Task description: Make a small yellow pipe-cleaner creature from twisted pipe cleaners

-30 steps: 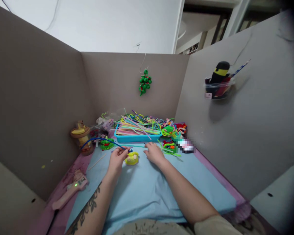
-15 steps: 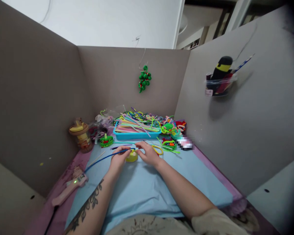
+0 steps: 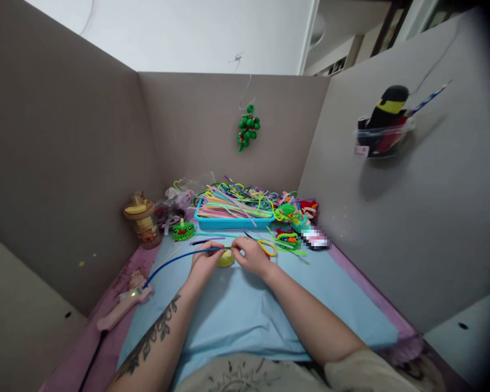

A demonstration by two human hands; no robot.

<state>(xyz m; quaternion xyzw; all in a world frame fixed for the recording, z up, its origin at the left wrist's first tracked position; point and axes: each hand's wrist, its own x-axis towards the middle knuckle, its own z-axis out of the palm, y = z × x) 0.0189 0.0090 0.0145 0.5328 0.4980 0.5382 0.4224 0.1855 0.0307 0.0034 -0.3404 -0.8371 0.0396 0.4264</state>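
A long blue pipe cleaner [image 3: 168,261] arches from beside the glue gun up to my fingers. My left hand [image 3: 207,260] is closed, pinching it near its right end. My right hand [image 3: 251,256] is closed at that same end, fingertips almost meeting the left ones. Just under the fingertips sits a small rounded yellow pipe-cleaner piece [image 3: 226,258], partly covered by the hands; what bears it cannot be made out. Scissors with yellow handles [image 3: 271,249] lie right behind my right hand.
A blue tray [image 3: 237,224] heaped with pipe cleaners stands at the back. Around it are a green fuzzy figure [image 3: 183,231], a cup [image 3: 143,222] and a phone [image 3: 315,238]. A pink glue gun [image 3: 124,309] with a lit green light lies left. Panels enclose the table.
My right hand's fingers have closed in on the blue pipe cleaner's end, and both hands are nearer each other. The whole view has shifted slightly.
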